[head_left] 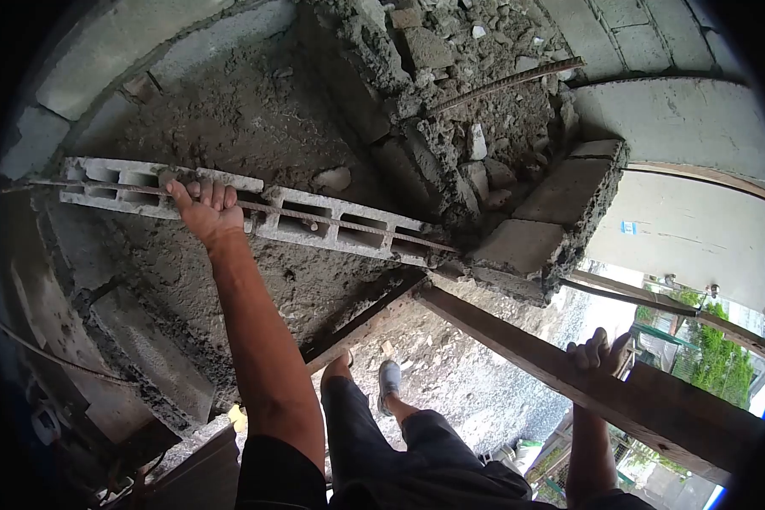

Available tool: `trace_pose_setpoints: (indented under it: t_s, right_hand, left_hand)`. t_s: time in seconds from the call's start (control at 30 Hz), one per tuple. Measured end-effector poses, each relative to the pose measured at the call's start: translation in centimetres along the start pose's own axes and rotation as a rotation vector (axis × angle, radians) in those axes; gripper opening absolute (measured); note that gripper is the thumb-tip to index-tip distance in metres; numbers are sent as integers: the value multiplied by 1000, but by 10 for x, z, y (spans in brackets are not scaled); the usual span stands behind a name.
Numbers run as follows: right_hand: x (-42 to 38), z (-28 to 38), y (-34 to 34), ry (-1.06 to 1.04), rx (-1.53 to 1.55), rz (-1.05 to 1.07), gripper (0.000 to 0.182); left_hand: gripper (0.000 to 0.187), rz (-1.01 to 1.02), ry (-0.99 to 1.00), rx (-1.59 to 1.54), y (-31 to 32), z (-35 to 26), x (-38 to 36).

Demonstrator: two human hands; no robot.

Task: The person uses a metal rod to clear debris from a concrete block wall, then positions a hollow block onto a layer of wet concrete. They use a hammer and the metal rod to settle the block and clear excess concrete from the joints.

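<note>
My left hand (204, 204) reaches forward, its fingers curled over the top of a row of hollow concrete blocks (327, 240). A thin steel rebar (361, 226) runs lengthwise along these blocks and passes by the hand; whether the palm also presses on the bar is hidden. Over on the right, my right hand (599, 350) is closed around the upper edge of a thick wooden beam (518, 342). That arm comes up from behind the beam.
Rough mortar (255, 110) surrounds the block row. Rubble (493, 110) fills a cavity between block walls, crossed by another rebar (510, 85). A mortared block corner (535, 229) juts out at right. Gravelly ground (476, 382) lies far below my feet (389, 382).
</note>
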State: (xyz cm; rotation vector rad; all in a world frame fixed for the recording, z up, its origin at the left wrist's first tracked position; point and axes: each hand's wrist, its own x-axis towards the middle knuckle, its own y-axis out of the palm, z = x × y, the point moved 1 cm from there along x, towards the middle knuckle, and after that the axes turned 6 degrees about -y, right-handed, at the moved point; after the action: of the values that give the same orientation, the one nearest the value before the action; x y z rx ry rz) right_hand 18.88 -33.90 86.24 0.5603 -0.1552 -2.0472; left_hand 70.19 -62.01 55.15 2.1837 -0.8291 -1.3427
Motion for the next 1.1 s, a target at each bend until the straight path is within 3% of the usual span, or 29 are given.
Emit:
trace_pose_setpoints:
  t_s: [0.03, 0.17, 0.23, 0.33, 0.37, 0.4, 0.5, 0.53, 0.6, 0.73, 0.8, 0.87, 0.97, 1.03, 1.1]
  right_hand:
    - [2, 0, -4, 3, 11, 58, 73]
    - [2, 1, 1, 6, -44, 104, 67]
    - [0, 2, 3, 16, -33, 96, 67]
    - [-12, 9, 1, -5, -12, 91, 64]
    - [-12, 3, -4, -18, 12, 112, 62]
    - [-4, 7, -26, 21, 74, 170, 60]
    - [20, 3, -53, 358, 534, 539, 66]
    - [16, 7, -50, 470, 638, 627, 72]
    - [19, 2, -57, 484, 785, 745, 82]
    - [24, 3, -79, 492, 732, 828, 83]
    - [25, 6, -78, 519, 729, 817, 82]
    - [25, 2, -72, 479, 695, 842, 81]
    - [24, 1, -73, 381, 582, 758, 68]
    - [16, 5, -82, 253, 411, 540, 58]
    - [11, 2, -85, 109, 210, 334, 49]
  left_hand:
    - [52, 133, 6, -47, -3, 1, 1]
    - [47, 249, 29, -47, 1, 6, -2]
    - [42, -496, 73, 157, 48, 1, -27]
    - [39, -527, 61, 244, 43, 3, -19]
    - [40, -507, 143, 246, 37, 8, -24]
    - [37, -347, 176, 347, -64, 30, 61]
    - [35, -283, 516, 264, 13, -27, 1]
    - [40, -309, 225, 111, 18, -44, 8]
    - [44, -352, 41, -23, 26, -60, 18]
    - [49, -425, 170, 1, 35, -60, 25]
    - [57, -156, -9, -59, 23, -62, 14]
    - [58, -159, 8, -59, 20, -58, 14]
    - [59, -466, 161, 87, 41, -43, 17]
    - [57, -574, 266, 251, 29, -35, 30]
    - [56, -594, 216, 278, 20, -23, 33]
